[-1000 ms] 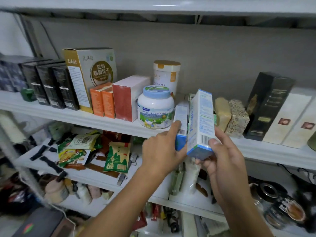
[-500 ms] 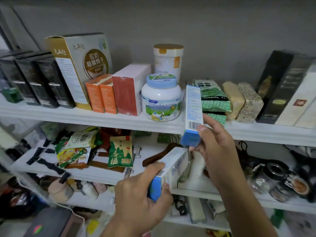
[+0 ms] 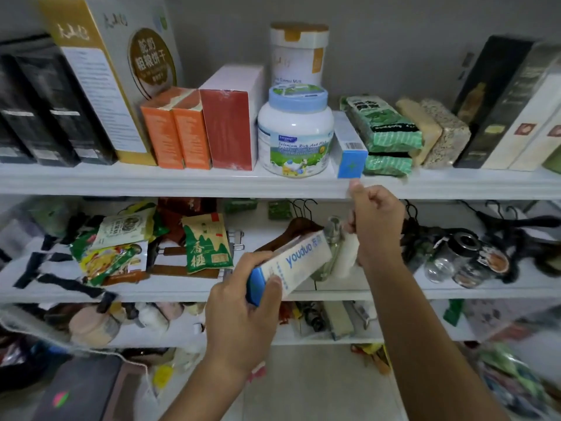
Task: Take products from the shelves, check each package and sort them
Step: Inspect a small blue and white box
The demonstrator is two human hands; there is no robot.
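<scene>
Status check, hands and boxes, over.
Left hand grips youduo box. Right hand curled, empty, below top shelf edge. Matching box stands on shelf beside white jar. Nothing in the way.

White shelving (image 3: 182,183) against a grey wall (image 3: 394,41) (pale floor (image 3: 303,387) below).
</scene>
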